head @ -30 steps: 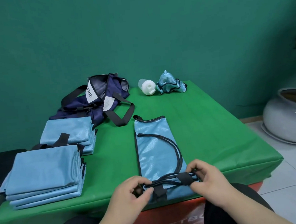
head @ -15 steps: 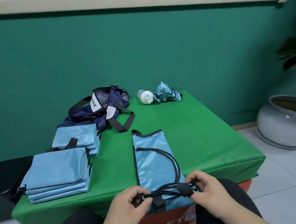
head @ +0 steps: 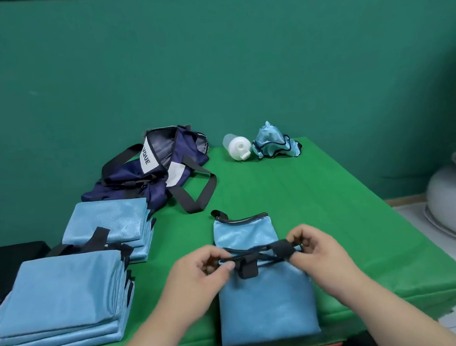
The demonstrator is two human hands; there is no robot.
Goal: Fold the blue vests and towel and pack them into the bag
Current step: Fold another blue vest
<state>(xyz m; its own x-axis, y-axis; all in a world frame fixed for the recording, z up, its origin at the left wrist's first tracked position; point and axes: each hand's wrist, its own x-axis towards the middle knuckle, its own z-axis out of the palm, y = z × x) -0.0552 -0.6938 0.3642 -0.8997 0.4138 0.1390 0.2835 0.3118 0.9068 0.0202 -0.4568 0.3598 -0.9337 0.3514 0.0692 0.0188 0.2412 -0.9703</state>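
Change noted: strap end of vest [head: 265, 305], prev. at near bench [head: 331, 206] edge, now carried fwd to approx. mid-length. Plain blue underside shows below the hands.

Left grip [head: 201, 272] pinches black straps [head: 257, 257]. Right grip [head: 316, 253] pinches same straps, fingers curled. Neither released.

Vest lies bench centre, far hem exposed.

Judgement: half-fold in progress, not yet laid down.

Near stack [head: 60, 300] and far stack [head: 108, 219] sit folded at left. Crumpled vest [head: 273, 142] at far edge is unfolded. Bag [head: 154, 172] open, far left, contents not visible. Packing judged not begun.
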